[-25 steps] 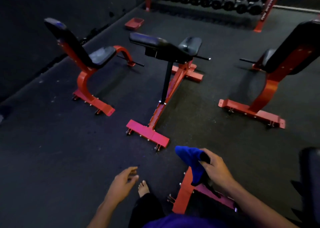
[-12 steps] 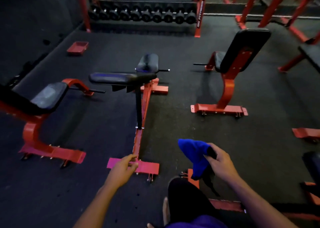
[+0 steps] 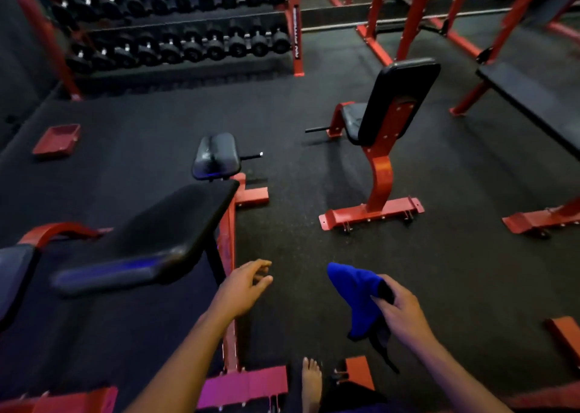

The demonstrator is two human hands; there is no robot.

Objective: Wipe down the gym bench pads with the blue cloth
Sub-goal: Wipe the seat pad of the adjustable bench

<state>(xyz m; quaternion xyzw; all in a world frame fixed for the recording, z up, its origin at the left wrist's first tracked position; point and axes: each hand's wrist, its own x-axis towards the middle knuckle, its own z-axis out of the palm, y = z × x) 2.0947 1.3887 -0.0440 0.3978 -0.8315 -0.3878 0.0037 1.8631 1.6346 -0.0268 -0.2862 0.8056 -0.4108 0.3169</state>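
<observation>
My right hand [image 3: 400, 310] grips the blue cloth [image 3: 354, 293], which hangs bunched over the floor at lower centre. My left hand [image 3: 244, 284] floats with loose, relaxed fingers and holds nothing, just right of the nearest bench's long black back pad [image 3: 157, 236]. Beyond that pad sits the same bench's small black seat pad [image 3: 216, 156]. A second red-framed bench with an upright black back pad [image 3: 403, 95] and a seat pad [image 3: 353, 119] stands to the right, a couple of steps ahead.
A red dumbbell rack [image 3: 175, 35] fills the back left. A red tray [image 3: 56, 142] lies on the dark rubber floor at left. A flat bench pad [image 3: 530, 98] and red rack frames stand at the right. My bare foot [image 3: 310, 384] is at the bottom, beside red bench bases.
The view has moved forward and swung right; the nearest bench now sits close on my left. My right hand still holds the cloth, and my left hand has lifted beside the back pad.
</observation>
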